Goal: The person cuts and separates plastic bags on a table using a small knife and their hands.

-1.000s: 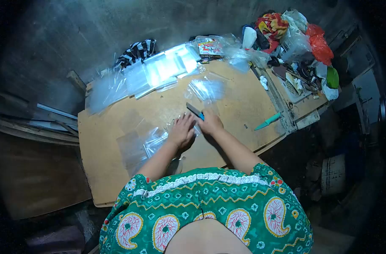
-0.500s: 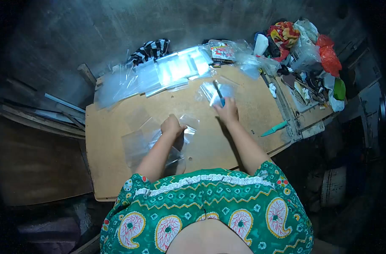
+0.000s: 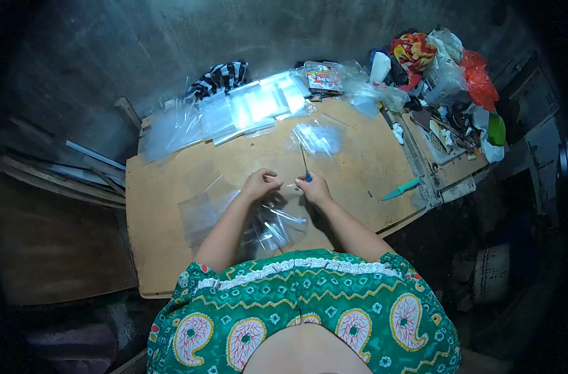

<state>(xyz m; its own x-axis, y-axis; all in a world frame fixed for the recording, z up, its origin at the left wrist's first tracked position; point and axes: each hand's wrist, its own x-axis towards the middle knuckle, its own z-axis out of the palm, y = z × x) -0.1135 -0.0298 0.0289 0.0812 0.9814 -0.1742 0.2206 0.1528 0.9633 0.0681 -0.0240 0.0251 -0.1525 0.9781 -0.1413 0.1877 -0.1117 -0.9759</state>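
Observation:
My right hand (image 3: 315,189) is closed around the blue handle of a knife (image 3: 306,163), whose thin dark blade points away from me. Just to its left, my left hand (image 3: 263,185) has its fingers curled in toward the thumb; whatever they hold, if anything, is too small or see-through to make out. Below and beside the left wrist lie clear plastic sheets (image 3: 200,215), loosely overlapping and partly hidden by my forearm. A shiny crumpled clear plastic piece (image 3: 276,229) lies under that hand. Beyond the knife tip rests a small stack of clear plastic (image 3: 321,138).
A teal knife (image 3: 401,188) lies on the wooden table (image 3: 359,218) at the right. Large clear plastic sheets (image 3: 234,112) and a printed box (image 3: 323,76) line the back. At the back right are bags, cloths and a cluttered tray (image 3: 443,146).
My right hand has come back toward me and left with the knife, away from the plastic stack. My left hand has shifted slightly right, and the shiny plastic beneath it now lies nearer my body.

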